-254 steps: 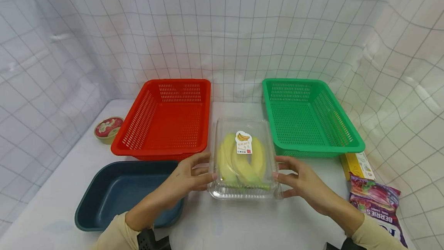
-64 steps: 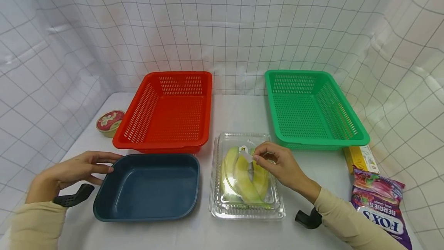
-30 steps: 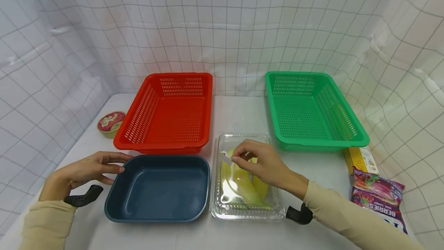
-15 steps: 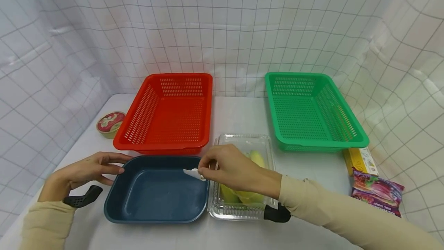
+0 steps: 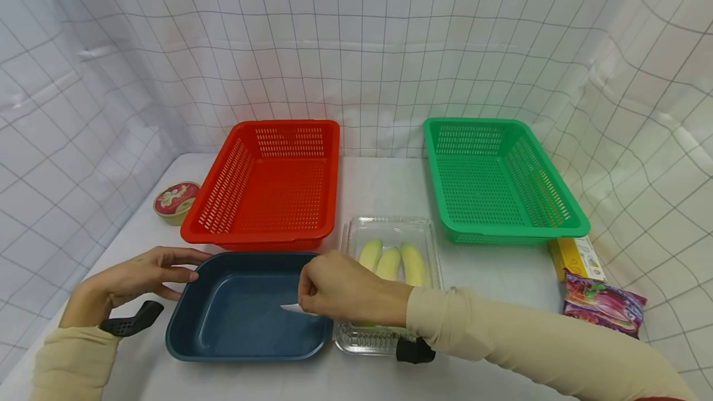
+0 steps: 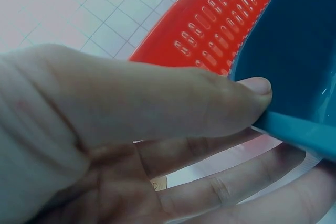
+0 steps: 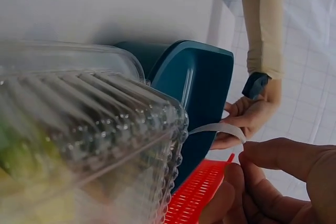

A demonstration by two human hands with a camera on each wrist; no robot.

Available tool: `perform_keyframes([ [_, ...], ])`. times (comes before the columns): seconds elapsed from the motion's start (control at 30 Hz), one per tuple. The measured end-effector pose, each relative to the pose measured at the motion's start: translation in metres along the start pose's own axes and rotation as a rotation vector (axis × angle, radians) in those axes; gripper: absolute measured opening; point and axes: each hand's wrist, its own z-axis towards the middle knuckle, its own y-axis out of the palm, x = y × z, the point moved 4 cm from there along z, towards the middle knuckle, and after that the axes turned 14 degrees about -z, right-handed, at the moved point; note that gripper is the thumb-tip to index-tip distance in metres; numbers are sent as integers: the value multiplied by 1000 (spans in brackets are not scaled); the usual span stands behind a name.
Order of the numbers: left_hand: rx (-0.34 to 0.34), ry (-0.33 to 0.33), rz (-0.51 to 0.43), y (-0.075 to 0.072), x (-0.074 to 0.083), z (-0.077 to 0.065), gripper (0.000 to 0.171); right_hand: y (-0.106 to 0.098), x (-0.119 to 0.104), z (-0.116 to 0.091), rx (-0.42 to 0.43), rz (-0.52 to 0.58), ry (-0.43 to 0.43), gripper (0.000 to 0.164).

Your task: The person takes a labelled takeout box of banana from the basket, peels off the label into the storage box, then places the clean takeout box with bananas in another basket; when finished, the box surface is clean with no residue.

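Observation:
My right hand [image 5: 353, 289] pinches a peeled white sticker label [image 5: 294, 308] between thumb and fingertips, over the right part of a dark blue plastic tub [image 5: 239, 317]. In the right wrist view the label [image 7: 219, 127] curves away from the fingertips. My left hand [image 5: 142, 274] grips the tub's far left corner, its thumb [image 6: 210, 103] over the rim and its other fingers along the outside. Just right of the tub stands a clear lidded clamshell box [image 5: 390, 223] with several bananas [image 5: 412, 262] inside. My right hand and sleeve hide part of the box.
Behind the tub stands a red basket [image 5: 259, 239], and a green basket [image 5: 518, 234] is at back right. A small round red-topped tub [image 5: 176, 198] lies at left. A yellow box [image 5: 574, 258] and a purple candy bag [image 5: 604, 305] lie at right.
The label, earlier on the box lid, has come off in my right hand and moved left over the blue tub. My left hand, earlier at the box, now holds the tub, which has shifted right.

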Motion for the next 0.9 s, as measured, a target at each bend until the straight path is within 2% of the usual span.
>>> perform_keyframes([
  [0.33, 0, 3, 5, 0, 0, 1, 58, 0, 0, -2, 35, 40, 0, 20],
  [0.5, 0, -2, 4, 0, -1, 1, 58, -2, 0, -1, 33, 22, -5, 31],
  [0.73, -6, 3, 2, 0, -2, 1, 58, -5, 5, -2, -6, 47, 41, 15],
  [0.9, -24, 24, 11, -1, 3, 0, 57, -6, 10, -7, -10, 92, 53, 11],
])
